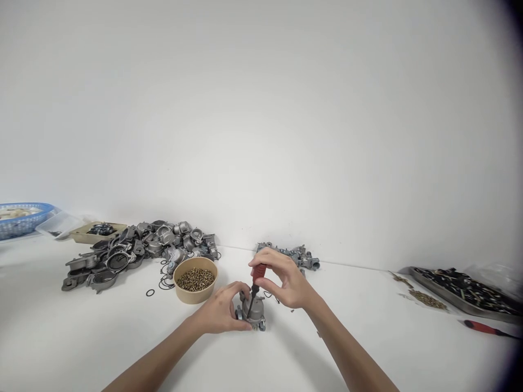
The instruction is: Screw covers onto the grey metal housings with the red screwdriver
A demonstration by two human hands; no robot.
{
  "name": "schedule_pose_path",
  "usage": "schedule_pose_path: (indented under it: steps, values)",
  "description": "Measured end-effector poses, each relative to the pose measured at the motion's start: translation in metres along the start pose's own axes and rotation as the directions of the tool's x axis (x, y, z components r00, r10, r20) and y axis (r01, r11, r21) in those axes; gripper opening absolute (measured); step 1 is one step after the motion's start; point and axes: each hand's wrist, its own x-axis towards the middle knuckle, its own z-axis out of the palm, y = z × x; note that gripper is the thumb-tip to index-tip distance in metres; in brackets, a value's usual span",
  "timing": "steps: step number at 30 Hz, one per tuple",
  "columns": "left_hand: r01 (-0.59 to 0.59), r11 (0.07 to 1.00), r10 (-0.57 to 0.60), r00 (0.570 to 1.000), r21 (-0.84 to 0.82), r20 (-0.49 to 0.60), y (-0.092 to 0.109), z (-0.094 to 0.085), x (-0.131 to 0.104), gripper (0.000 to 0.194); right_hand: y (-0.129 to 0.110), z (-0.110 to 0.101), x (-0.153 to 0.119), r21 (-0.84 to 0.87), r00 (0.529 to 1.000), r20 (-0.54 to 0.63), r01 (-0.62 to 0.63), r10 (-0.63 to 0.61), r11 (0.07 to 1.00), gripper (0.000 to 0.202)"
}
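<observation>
The left hand (218, 309) has its fingers clasped round a metal part (256, 309) on the surface (122, 340); the right hand (288, 280) grasps a red screwdriver (259, 271), its shaft slanting down to the part. From the part, a tan bowl (191, 297) full of brassy screws (196, 279) sits near, at ten o'clock. Farther that way, a yellow tray (79, 235) holds dark pieces (102, 228); beyond, a blue basket (24, 228) holds pale contents, unclear. At three o'clock, a metal tray (436, 294) is heaped with dark parts (468, 289).
</observation>
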Motion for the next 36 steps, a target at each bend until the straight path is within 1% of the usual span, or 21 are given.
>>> schedule_pose_path:
  steps: [2,4,6,8,11,17,21,25,28,31,34,36]
  values:
    - [-0.003,1.0,0.003,1.0,-0.003,0.002,0.0,0.0,0.0,0.063,-0.002,-0.002,0.0,0.122,0.997,0.071,-0.02,0.011,0.992,0.028]
    - [-0.008,1.0,0.008,1.0,-0.005,0.001,0.0,-0.001,0.0,0.06,-0.003,-0.003,-0.001,0.164,0.993,0.103,-0.07,0.054,0.984,0.031]
    - [-0.012,1.0,0.012,1.0,-0.009,-0.004,0.0,-0.001,0.0,0.056,-0.001,-0.003,-0.002,0.116,0.992,0.076,-0.106,0.098,0.988,0.034]
    - [-0.015,1.0,0.015,1.0,-0.016,-0.007,0.0,-0.001,0.0,0.053,0.0,-0.003,-0.003,0.035,0.993,0.033,-0.111,0.11,0.993,0.036]
    - [-0.033,0.999,0.033,0.999,-0.019,-0.011,0.0,0.0,0.0,0.053,0.001,-0.002,-0.002,-0.066,0.996,-0.015,-0.083,0.083,0.994,0.035]
    - [-0.032,0.999,0.032,0.999,-0.008,-0.027,0.002,0.003,0.0,0.056,-0.007,0.001,0.0,-0.192,0.999,-0.052,-0.011,0.001,0.981,0.032]
    - [-0.019,1.0,0.018,0.999,-0.017,-0.039,0.0,0.005,-0.001,0.052,-0.01,0.002,0.001,-0.22,0.995,-0.089,-0.052,0.033,0.974,0.028]
    - [0.013,1.0,-0.014,0.998,-0.012,-0.062,-0.001,0.008,-0.001,0.056,-0.013,0.003,0.001,-0.246,0.99,-0.12,-0.1,0.072,0.964,0.029]
    - [-0.01,1.0,0.009,0.998,-0.005,-0.064,0.0,0.01,0.0,0.051,-0.016,0.003,0.001,-0.251,0.985,-0.124,-0.148,0.12,0.957,0.031]
    - [-0.08,0.997,0.08,0.995,-0.003,-0.057,0.003,0.011,0.002,0.044,-0.018,0.001,0.002,-0.19,0.99,-0.07,-0.137,0.125,0.972,0.032]
    - [-0.113,0.993,0.114,0.991,0.026,-0.065,0.005,0.012,0.003,0.046,-0.015,-0.002,0.002,-0.004,0.994,0.018,-0.105,0.105,0.994,0.03]
    - [-0.122,0.992,0.124,0.99,0.041,-0.067,0.006,0.012,0.004,0.048,-0.013,-0.004,0.002,0.106,0.993,0.056,-0.109,0.104,0.988,0.028]
